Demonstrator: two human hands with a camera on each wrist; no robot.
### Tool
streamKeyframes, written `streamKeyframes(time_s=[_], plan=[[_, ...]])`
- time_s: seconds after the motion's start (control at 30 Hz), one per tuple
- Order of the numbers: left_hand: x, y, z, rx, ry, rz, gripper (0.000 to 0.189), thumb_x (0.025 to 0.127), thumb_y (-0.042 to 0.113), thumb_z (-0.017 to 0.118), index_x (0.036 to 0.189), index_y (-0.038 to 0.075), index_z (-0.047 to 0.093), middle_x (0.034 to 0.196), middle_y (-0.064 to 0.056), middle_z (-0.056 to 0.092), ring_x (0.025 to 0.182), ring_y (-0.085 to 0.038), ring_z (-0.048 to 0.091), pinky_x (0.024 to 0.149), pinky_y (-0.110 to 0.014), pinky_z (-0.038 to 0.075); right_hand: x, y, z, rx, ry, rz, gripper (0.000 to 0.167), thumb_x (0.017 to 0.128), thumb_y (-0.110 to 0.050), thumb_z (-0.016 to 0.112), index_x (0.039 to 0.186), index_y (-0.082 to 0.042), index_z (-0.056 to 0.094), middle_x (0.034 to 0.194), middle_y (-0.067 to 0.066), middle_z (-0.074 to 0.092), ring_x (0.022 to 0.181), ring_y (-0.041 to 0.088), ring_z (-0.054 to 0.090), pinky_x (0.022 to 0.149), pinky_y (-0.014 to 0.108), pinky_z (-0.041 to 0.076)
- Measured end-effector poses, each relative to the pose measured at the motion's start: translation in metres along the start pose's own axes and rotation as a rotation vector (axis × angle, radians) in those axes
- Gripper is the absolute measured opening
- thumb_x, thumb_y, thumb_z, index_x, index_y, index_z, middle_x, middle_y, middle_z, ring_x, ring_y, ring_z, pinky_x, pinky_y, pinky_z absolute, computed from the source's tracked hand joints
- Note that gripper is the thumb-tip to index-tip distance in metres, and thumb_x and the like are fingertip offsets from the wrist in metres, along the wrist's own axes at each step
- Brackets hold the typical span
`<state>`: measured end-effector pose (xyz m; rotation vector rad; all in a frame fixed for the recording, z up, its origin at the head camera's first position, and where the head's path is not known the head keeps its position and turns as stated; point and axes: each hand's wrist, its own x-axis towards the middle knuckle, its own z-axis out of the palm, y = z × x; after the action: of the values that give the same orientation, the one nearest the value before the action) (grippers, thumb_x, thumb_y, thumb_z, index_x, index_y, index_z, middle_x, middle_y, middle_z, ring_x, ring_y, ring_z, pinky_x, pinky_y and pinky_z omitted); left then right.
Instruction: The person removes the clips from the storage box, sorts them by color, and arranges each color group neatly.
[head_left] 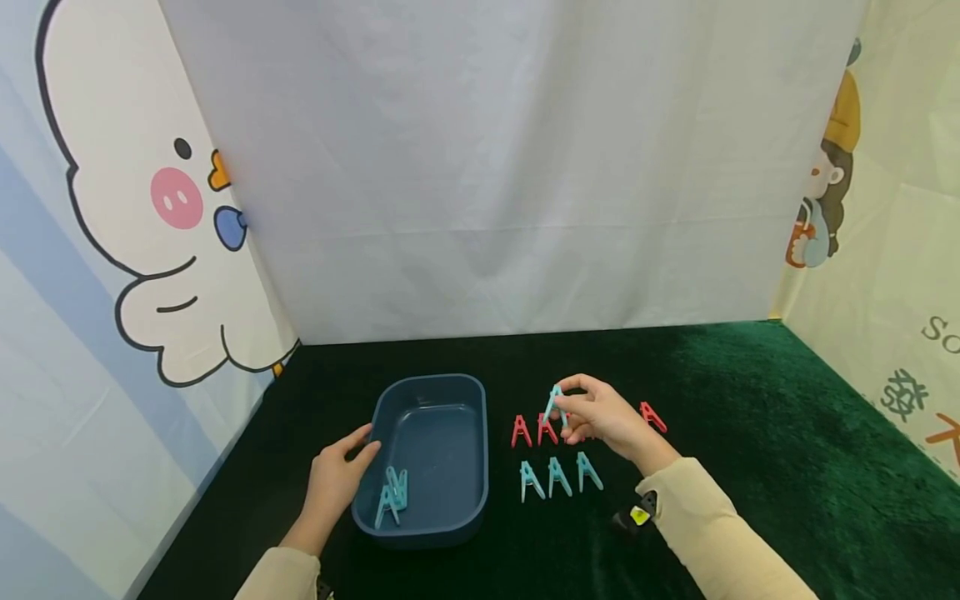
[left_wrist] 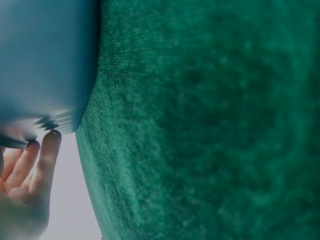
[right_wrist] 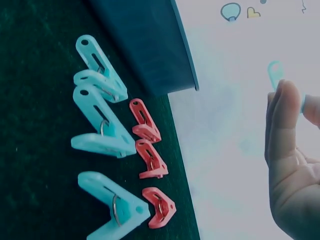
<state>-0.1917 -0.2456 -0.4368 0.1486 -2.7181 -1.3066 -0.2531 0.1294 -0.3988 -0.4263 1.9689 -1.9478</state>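
Observation:
My right hand (head_left: 600, 417) pinches a light-blue clothespin (head_left: 553, 402) between thumb and fingertips, raised above the cloth right of the dark-blue bin (head_left: 450, 446). In the right wrist view this clothespin (right_wrist: 275, 73) pokes out past the fingers. My left hand (head_left: 333, 483) touches the bin's left side near the rim; the left wrist view shows straight fingers (left_wrist: 46, 162) against its outer wall. Inside the bin's near left corner lie light-blue clothespins (head_left: 392, 498). Three more light-blue clothespins (head_left: 557, 477) form a row below the right hand. Behind them, red clothespins (head_left: 521, 432) are partly hidden by that hand.
A dark green plush cloth (head_left: 735, 400) covers the table. White sheeting (head_left: 487, 167) hangs at the back, with printed panels on the left (head_left: 112, 292) and right (head_left: 885, 317). Another red clothespin (head_left: 653, 417) lies just right of my right hand.

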Motion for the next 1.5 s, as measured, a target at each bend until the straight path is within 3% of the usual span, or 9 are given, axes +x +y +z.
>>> streamKeyframes(time_s=[0.17, 0.4, 0.67, 1.27, 1.5], plan=[[0.001, 0.0, 0.0, 0.001, 0.0, -0.007, 0.049, 0.094, 0.035, 0.051, 0.136, 0.01, 0.046, 0.136, -0.021, 0.042, 0.123, -0.04, 0.038, 0.093, -0.052, 0.036, -0.005, 0.001, -0.005, -0.01, 0.006, -0.008, 0.037, 0.092, -0.016, 0.056, 0.119, 0.003, 0.04, 0.091, 0.014, 0.063, 0.059, 0.013, 0.06, 0.056, 0.026, 0.052], [0.0, 0.0, 0.0, 0.003, 0.002, -0.003, 0.05, 0.094, 0.035, 0.051, 0.136, 0.009, 0.046, 0.136, -0.021, 0.042, 0.124, -0.039, 0.037, 0.093, -0.052, 0.035, -0.01, 0.004, -0.013, -0.012, 0.031, -0.002, 0.035, 0.093, -0.016, 0.055, 0.119, 0.003, 0.041, 0.085, 0.012, 0.063, 0.058, 0.014, 0.06, 0.056, 0.027, 0.052], [0.0, 0.001, -0.001, 0.01, 0.003, -0.009, 0.049, 0.094, 0.034, 0.052, 0.136, 0.009, 0.046, 0.136, -0.021, 0.042, 0.123, -0.04, 0.038, 0.093, -0.052, 0.037, -0.014, 0.01, -0.019, -0.03, 0.048, 0.014, 0.039, 0.093, -0.02, 0.055, 0.121, 0.003, 0.039, 0.099, 0.022, 0.06, 0.061, 0.014, 0.06, 0.057, 0.026, 0.052], [-0.001, 0.002, -0.001, -0.001, 0.001, -0.004, 0.049, 0.094, 0.034, 0.052, 0.136, 0.009, 0.046, 0.137, -0.022, 0.041, 0.123, -0.04, 0.038, 0.093, -0.052, 0.035, -0.024, 0.02, -0.042, -0.089, 0.084, 0.058, 0.044, 0.093, -0.021, 0.056, 0.124, 0.003, 0.037, 0.088, 0.017, 0.058, 0.063, 0.016, 0.06, 0.058, 0.029, 0.052], [-0.001, 0.002, 0.0, 0.005, -0.001, -0.008, 0.049, 0.094, 0.034, 0.052, 0.136, 0.009, 0.045, 0.137, -0.022, 0.041, 0.123, -0.04, 0.038, 0.093, -0.052, 0.036, -0.029, 0.026, -0.051, -0.102, 0.066, 0.078, 0.049, 0.092, -0.023, 0.057, 0.127, 0.004, 0.035, 0.092, 0.019, 0.056, 0.065, 0.017, 0.061, 0.059, 0.029, 0.052]])
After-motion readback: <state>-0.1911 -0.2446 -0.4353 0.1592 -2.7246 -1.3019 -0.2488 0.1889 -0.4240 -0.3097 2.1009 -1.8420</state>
